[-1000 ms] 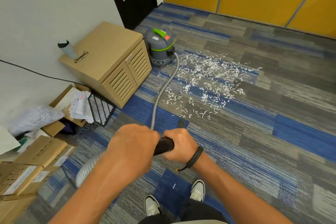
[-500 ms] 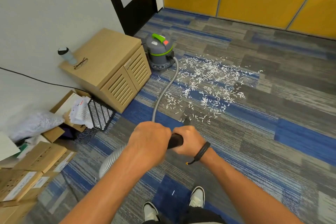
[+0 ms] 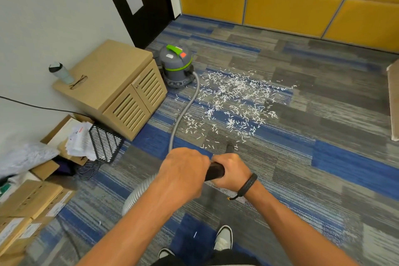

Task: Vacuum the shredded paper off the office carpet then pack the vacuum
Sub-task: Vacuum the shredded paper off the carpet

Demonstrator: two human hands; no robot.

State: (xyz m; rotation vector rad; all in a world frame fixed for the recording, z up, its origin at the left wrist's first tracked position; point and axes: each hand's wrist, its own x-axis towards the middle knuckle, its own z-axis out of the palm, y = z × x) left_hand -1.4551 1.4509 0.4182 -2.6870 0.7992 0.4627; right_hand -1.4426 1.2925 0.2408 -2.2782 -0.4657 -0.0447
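**Both hands on the vacuum wand, nozzle at the edge of the paper**

The left hand [image 3: 183, 174] and the right hand [image 3: 232, 171] are each wrapped in a closed grip around the black wand handle [image 3: 214, 174], side by side and nearly touching. The right wrist wears a dark braided band [image 3: 248, 184]. Beyond the right hand, the dark nozzle tip [image 3: 230, 148] sits on the carpet [image 3: 323, 179] at the near edge of the shredded paper [image 3: 233, 101], which lies scattered across grey and blue carpet tiles. A ribbed grey hose [image 3: 183, 112] loops out below the left forearm and runs along the floor to the grey-and-green vacuum canister [image 3: 177, 67], standing just beside a low wooden cabinet [image 3: 114, 84]. On the cabinet top are a bottle [image 3: 61, 72] and eyeglasses [image 3: 78, 81]. Cardboard boxes [image 3: 28, 205] and loose papers sit against the wall at left.
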